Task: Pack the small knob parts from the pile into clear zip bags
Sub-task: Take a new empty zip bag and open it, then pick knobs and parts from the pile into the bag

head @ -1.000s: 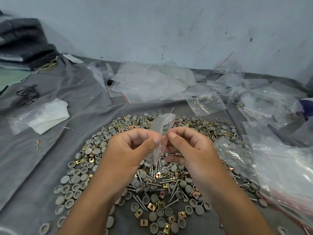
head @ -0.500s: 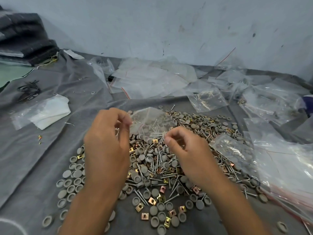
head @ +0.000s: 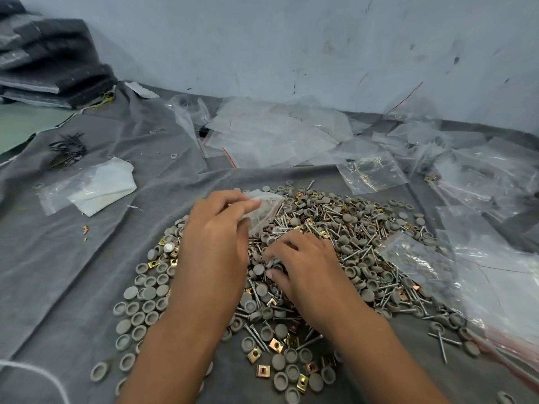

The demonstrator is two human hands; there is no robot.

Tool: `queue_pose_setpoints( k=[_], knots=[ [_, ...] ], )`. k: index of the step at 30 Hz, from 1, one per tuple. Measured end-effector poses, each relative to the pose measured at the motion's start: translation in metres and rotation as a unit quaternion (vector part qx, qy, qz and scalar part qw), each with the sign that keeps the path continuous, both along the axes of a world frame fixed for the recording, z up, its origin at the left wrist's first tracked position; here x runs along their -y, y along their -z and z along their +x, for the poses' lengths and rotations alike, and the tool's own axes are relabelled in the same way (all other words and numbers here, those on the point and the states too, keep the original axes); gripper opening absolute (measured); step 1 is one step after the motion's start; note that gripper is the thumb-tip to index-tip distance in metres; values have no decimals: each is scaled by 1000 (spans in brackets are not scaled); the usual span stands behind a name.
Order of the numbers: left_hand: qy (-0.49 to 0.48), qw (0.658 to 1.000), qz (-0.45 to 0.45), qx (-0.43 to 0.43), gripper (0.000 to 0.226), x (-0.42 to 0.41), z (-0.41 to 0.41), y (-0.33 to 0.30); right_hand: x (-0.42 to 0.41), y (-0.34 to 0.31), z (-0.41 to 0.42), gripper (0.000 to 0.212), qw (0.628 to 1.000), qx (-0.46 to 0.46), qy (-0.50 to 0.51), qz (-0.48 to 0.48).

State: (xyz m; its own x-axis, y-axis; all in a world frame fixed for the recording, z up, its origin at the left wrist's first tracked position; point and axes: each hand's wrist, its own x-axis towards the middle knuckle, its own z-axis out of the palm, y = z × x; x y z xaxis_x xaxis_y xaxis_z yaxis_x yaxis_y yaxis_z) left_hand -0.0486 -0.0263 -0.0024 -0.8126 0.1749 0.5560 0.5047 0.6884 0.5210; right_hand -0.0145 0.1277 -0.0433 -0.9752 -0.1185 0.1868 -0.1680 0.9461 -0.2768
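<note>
A wide pile of small grey round knob parts, mixed with screws and brass square clips, covers the grey cloth in front of me. My left hand pinches a small clear zip bag with a red seal line, held low over the far side of the pile. My right hand lies palm down on the middle of the pile with its fingers curled into the parts; what the fingertips hold is hidden.
Several empty clear zip bags lie heaped behind the pile. More clear bags crowd the right side. A white flat packet and black wire pieces lie at left. Dark folded fabric is stacked at far left by the wall.
Both hands dropped from chest height toward the pile. The left hand kept the bag and carried it lower; the right hand let go of the bag and came down onto the parts.
</note>
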Motion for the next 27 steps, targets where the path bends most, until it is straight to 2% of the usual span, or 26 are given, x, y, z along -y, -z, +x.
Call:
queue_pose_setpoints(
  k=[6, 9, 11, 14, 17, 19, 21, 25, 27],
  knots=[
    [11, 998, -29, 54, 42, -1, 0, 2, -7, -9, 2, 24, 1000, -20, 8, -22],
    [7, 997, -37, 67, 46, -3, 1, 3, -14, -9, 1, 24, 994, -3, 32, -106],
    [8, 997, -39, 73, 47, -3, 1, 4, -20, -9, 0, 23, 979, 20, 53, -198],
    [13, 996, -36, 75, 48, -4, 1, 5, -29, -19, 0, 18, 933, 25, 59, -353],
    [22, 996, -27, 84, 48, -6, 3, 6, -31, -38, 4, 24, 843, 36, 6, -537],
    [34, 995, -16, 88, 48, -8, 5, 6, -28, -49, 7, 27, 801, 26, -23, -598],
    [45, 995, -4, 90, 46, -10, 8, 5, -22, -55, 11, 23, 814, -14, -36, -579],
    [59, 994, 19, 85, 37, -16, 11, 3, -10, -55, 16, 23, 918, -109, -36, -379],
    [57, 994, 17, 91, 37, -16, 11, 2, -7, -52, 16, 26, 933, -108, -39, -342]
  ],
)
